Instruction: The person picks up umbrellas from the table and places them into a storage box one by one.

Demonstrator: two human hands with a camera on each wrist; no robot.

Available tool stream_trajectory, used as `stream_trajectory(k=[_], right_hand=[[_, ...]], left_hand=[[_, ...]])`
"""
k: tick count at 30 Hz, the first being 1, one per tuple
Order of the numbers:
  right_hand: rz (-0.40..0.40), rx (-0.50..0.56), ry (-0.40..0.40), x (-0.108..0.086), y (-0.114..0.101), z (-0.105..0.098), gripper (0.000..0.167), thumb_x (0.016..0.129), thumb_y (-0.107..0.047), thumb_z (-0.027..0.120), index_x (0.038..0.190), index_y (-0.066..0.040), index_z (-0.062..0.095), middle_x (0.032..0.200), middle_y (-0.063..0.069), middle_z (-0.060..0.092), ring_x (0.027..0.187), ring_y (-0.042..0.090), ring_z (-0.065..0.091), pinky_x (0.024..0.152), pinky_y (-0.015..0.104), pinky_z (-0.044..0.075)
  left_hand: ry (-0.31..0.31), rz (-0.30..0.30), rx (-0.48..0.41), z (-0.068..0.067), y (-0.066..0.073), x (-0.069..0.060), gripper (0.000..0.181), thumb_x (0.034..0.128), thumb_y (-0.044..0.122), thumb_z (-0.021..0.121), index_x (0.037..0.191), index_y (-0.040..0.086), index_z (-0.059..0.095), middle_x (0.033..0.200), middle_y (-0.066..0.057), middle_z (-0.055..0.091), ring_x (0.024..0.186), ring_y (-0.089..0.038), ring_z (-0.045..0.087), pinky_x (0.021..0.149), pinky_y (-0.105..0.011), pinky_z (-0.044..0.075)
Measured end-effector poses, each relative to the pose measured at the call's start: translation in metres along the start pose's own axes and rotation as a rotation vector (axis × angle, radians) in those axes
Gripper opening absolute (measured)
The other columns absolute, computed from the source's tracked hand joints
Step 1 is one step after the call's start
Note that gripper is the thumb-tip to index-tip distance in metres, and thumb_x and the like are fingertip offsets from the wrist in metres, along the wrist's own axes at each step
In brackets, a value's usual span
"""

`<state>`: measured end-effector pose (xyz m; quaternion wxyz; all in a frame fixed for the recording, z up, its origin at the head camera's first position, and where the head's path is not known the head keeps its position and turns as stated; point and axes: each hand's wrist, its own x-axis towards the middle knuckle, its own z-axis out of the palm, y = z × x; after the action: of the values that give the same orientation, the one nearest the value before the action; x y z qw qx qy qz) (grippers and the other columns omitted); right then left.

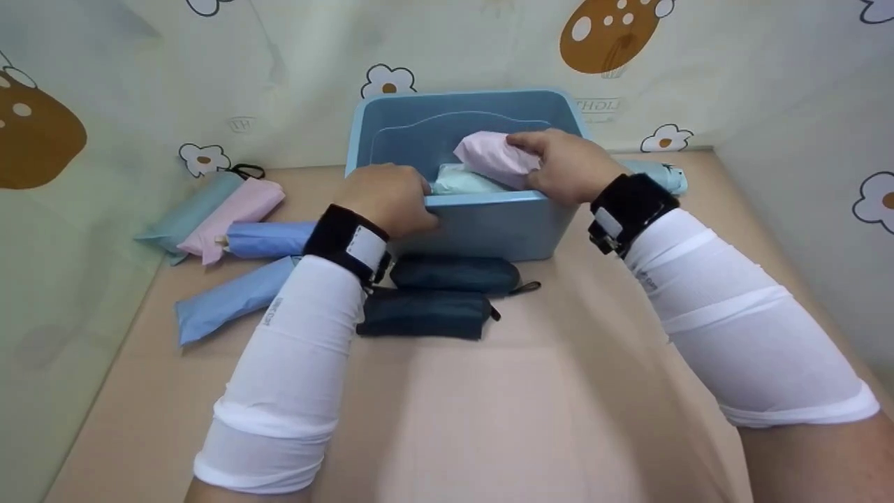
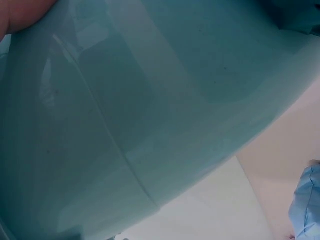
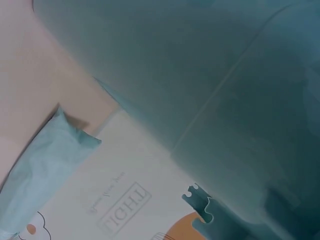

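A blue plastic bin (image 1: 489, 227) stands at the back of the table. My left hand (image 1: 384, 199) grips its near rim at the left corner, the thumb outside and the fingertips hidden inside. With my right hand (image 1: 569, 164) I hold a pale pink folded umbrella (image 1: 492, 155) between thumb and fingers, inside the bin near its right side. Below the pink one lies a mint folded umbrella (image 1: 464, 180), partly covered by it. In both wrist views the bin's wall fills most of the picture; a fingertip (image 2: 25, 12) shows at the left wrist view's corner.
Two dark folded umbrellas (image 1: 454, 274) lie before the bin. On the left are a green one (image 1: 199, 209), a pink one (image 1: 234, 216) and two blue ones (image 1: 234, 297). A light teal one (image 1: 656, 175) lies right of the bin. Patterned sheeting (image 1: 293, 77) hangs behind.
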<state>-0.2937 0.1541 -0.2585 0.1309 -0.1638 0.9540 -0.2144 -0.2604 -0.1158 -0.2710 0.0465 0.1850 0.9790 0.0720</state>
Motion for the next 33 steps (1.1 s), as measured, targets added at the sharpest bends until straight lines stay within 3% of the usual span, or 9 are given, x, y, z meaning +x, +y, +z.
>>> stream_trajectory(k=[10, 15, 23, 27, 30, 33], right_hand=[[0.009, -0.039, 0.009, -0.003, -0.001, 0.000, 0.054, 0.104, -0.025, 0.054, 0.157, -0.017, 0.050, 0.163, 0.013, 0.048, 0.153, 0.034, 0.042, 0.123, 0.058, 0.035], [0.015, -0.010, 0.061, -0.005, 0.000, 0.002, 0.054, 0.103, -0.029, 0.057, 0.155, -0.016, 0.053, 0.161, 0.011, 0.051, 0.152, 0.033, 0.044, 0.122, 0.057, 0.036], [0.023, 0.037, 0.113, -0.006, 0.002, 0.004, 0.054, 0.102, -0.030, 0.061, 0.153, -0.015, 0.056, 0.160, 0.009, 0.052, 0.152, 0.031, 0.044, 0.122, 0.055, 0.037], [0.028, 0.170, 0.214, -0.010, 0.006, 0.003, 0.048, 0.105, -0.031, 0.058, 0.148, -0.012, 0.061, 0.153, 0.010, 0.059, 0.146, 0.027, 0.051, 0.121, 0.051, 0.040], [0.043, 0.333, 0.373, -0.012, 0.016, -0.001, 0.041, 0.108, -0.031, 0.055, 0.142, -0.010, 0.065, 0.142, 0.010, 0.066, 0.129, 0.022, 0.059, 0.111, 0.040, 0.047], [0.129, 0.446, 0.519, -0.014, 0.036, -0.010, 0.039, 0.110, -0.031, 0.049, 0.140, -0.012, 0.066, 0.138, 0.009, 0.066, 0.116, 0.017, 0.057, 0.101, 0.031, 0.047]], left_hand=[[-0.006, 0.014, -0.002, -0.002, 0.001, -0.001, 0.034, 0.0829, 0.032, 0.072, 0.061, 0.017, 0.050, 0.062, 0.003, 0.043, 0.064, -0.021, 0.044, 0.054, -0.037, 0.033], [-0.003, 0.011, 0.000, -0.002, 0.001, -0.001, 0.034, 0.0831, 0.035, 0.073, 0.062, 0.018, 0.052, 0.064, 0.002, 0.050, 0.066, -0.022, 0.050, 0.055, -0.037, 0.037], [-0.007, 0.004, -0.005, -0.001, 0.000, -0.001, 0.038, 0.0835, 0.037, 0.074, 0.063, 0.018, 0.048, 0.066, 0.001, 0.050, 0.068, -0.022, 0.053, 0.057, -0.037, 0.039], [-0.004, 0.009, -0.007, 0.000, 0.000, 0.000, 0.035, 0.0833, 0.035, 0.073, 0.063, 0.018, 0.050, 0.066, 0.001, 0.051, 0.067, -0.022, 0.053, 0.058, -0.037, 0.039], [-0.005, 0.014, -0.006, 0.000, 0.000, 0.000, 0.032, 0.0837, 0.035, 0.073, 0.065, 0.017, 0.054, 0.068, 0.000, 0.056, 0.069, -0.023, 0.055, 0.059, -0.038, 0.041], [-0.013, 0.013, -0.001, -0.001, 0.000, 0.000, 0.030, 0.0847, 0.036, 0.073, 0.067, 0.017, 0.057, 0.072, -0.001, 0.060, 0.072, -0.023, 0.058, 0.061, -0.038, 0.043]])
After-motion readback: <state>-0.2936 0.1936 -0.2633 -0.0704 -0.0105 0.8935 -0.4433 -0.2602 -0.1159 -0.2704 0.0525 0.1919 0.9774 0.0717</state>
